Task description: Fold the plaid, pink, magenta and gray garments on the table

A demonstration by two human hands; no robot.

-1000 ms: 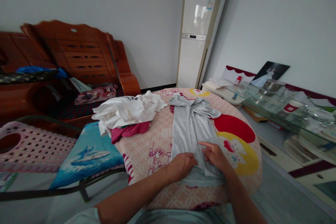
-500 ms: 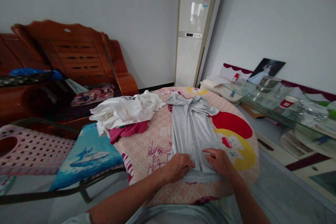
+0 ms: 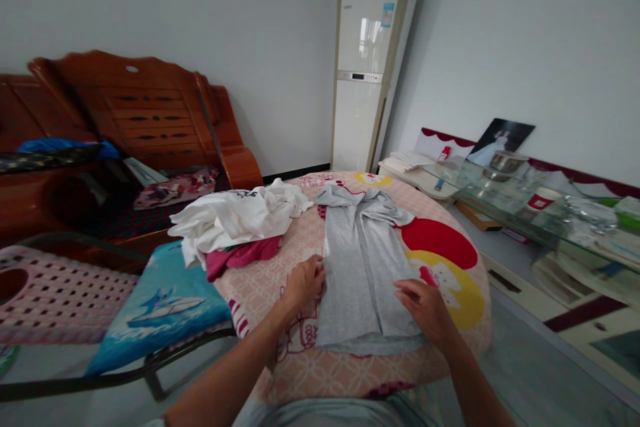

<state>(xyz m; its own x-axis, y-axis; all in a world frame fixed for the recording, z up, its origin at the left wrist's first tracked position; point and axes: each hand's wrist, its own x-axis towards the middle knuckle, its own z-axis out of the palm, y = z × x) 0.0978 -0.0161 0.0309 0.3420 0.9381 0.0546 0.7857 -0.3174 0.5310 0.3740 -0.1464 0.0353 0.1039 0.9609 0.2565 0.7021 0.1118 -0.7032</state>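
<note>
- Now my left hand (image 3: 303, 280) presses flat, fingers open, on the left edge of the grey garment (image 3: 361, 267) mid-table, pinning its fold.
- My right hand (image 3: 424, 307), open-palmed, flattens the right edge.
- Heaped white clothes (image 3: 240, 217) lie far-left.

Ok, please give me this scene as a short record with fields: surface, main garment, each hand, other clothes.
surface: round table with a patterned cloth
main garment: grey garment, lying flat, sides folded inward
left hand: open, at the garment's left edge
right hand: open, flat on its right edge
other clothes: white pile over a magenta piece, apart from the grey garment
</note>
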